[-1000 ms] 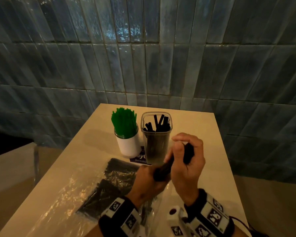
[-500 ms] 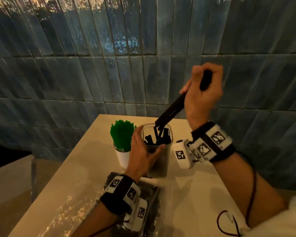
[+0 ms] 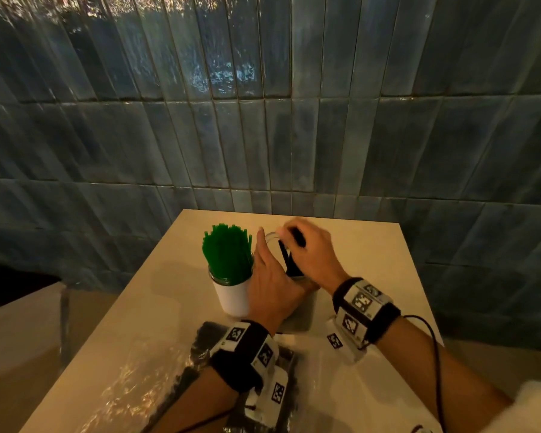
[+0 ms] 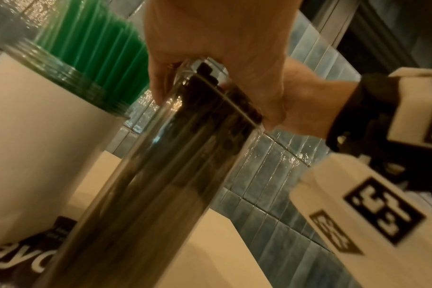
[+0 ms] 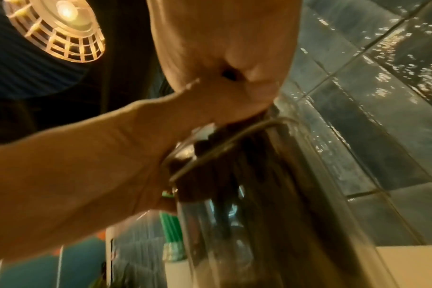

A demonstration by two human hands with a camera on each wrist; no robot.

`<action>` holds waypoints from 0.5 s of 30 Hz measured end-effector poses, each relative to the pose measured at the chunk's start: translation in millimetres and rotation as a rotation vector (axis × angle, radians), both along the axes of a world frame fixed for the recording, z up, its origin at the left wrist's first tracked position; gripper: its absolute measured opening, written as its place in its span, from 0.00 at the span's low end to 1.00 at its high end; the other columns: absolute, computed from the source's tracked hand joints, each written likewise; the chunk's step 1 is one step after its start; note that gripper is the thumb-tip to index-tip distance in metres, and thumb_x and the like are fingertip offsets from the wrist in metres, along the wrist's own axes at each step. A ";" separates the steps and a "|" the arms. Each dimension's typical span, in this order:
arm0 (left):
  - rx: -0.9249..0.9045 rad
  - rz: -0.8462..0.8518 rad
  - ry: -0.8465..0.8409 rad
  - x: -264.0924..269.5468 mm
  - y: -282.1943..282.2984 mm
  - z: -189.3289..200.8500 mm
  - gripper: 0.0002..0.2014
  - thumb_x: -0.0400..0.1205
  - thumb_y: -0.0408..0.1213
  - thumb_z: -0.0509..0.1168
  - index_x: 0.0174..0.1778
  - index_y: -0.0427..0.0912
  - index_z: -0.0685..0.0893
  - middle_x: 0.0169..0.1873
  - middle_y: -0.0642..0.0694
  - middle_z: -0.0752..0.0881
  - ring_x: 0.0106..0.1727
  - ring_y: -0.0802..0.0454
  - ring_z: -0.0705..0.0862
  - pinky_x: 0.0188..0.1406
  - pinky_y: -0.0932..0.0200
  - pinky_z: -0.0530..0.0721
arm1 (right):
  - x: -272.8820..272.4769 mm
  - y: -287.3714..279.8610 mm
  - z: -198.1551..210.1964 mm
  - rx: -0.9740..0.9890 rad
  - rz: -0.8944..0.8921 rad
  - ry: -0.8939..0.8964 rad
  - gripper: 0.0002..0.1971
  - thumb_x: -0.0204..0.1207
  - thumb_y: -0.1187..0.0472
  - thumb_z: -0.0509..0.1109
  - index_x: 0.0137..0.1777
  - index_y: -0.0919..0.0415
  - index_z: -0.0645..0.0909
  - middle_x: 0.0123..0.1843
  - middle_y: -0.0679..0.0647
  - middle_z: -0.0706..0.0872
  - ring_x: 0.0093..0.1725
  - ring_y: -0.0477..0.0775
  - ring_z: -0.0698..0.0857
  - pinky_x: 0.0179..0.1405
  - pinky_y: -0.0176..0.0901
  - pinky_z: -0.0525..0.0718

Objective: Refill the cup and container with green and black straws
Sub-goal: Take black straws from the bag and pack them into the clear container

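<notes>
A white cup (image 3: 231,300) stands on the table, packed with green straws (image 3: 227,254). Just right of it is the clear container (image 4: 160,175), mostly hidden behind both hands in the head view. My left hand (image 3: 269,267) grips the container's side. My right hand (image 3: 295,240) sits on the container's mouth, with its fingers curled round a bundle of black straws (image 3: 298,237) that reaches down inside. Through the clear wall (image 5: 259,194) many black straws show, standing up to the rim.
A clear plastic bag of black straws (image 3: 200,348) lies on the beige table (image 3: 356,260) under my left wrist, near the front edge. A blue tiled wall (image 3: 263,120) rises right behind the table. A cable (image 3: 431,339) hangs from my right wristband.
My right hand came down from high above the container to its mouth, sinking the black straw bundle inside. The left hand stayed on the container.
</notes>
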State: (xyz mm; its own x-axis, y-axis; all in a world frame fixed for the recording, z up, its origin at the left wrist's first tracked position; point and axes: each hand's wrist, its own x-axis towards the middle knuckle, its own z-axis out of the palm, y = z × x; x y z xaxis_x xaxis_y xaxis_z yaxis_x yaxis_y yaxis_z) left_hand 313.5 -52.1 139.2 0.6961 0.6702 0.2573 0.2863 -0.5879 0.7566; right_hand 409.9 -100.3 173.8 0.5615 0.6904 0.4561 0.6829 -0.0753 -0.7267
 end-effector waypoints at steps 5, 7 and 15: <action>0.075 -0.034 -0.036 -24.0 -20.5 5.9 0.61 0.69 0.52 0.75 0.56 0.80 0.18 0.74 0.47 0.71 0.73 0.49 0.72 0.74 0.43 0.70 | -26.2 -31.3 -23.7 -0.187 -0.017 -0.287 0.19 0.81 0.45 0.58 0.56 0.56 0.85 0.65 0.53 0.80 0.65 0.53 0.75 0.70 0.52 0.72; 0.041 -0.043 -0.045 -39.4 -30.2 -0.8 0.64 0.65 0.55 0.78 0.56 0.81 0.18 0.76 0.53 0.66 0.76 0.52 0.67 0.76 0.44 0.67 | -38.6 -48.7 -27.3 -0.158 -0.021 -0.246 0.23 0.80 0.41 0.55 0.63 0.53 0.81 0.71 0.53 0.76 0.71 0.52 0.71 0.74 0.47 0.66; 0.024 -0.081 -0.272 -89.8 -62.2 -46.5 0.54 0.62 0.72 0.68 0.77 0.67 0.41 0.76 0.59 0.61 0.75 0.61 0.67 0.71 0.58 0.73 | -90.4 -102.8 -39.3 -0.238 -0.110 -0.336 0.23 0.78 0.35 0.54 0.65 0.48 0.74 0.64 0.52 0.80 0.62 0.49 0.75 0.59 0.40 0.77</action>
State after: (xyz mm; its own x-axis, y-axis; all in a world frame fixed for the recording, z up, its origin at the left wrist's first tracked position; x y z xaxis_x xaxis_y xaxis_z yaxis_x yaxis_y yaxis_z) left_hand 223.6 -114.3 92.8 0.6505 0.6065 0.4572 0.0259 -0.6193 0.7847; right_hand 319.4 -203.1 134.5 0.4849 0.7426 0.4619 0.8574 -0.2996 -0.4184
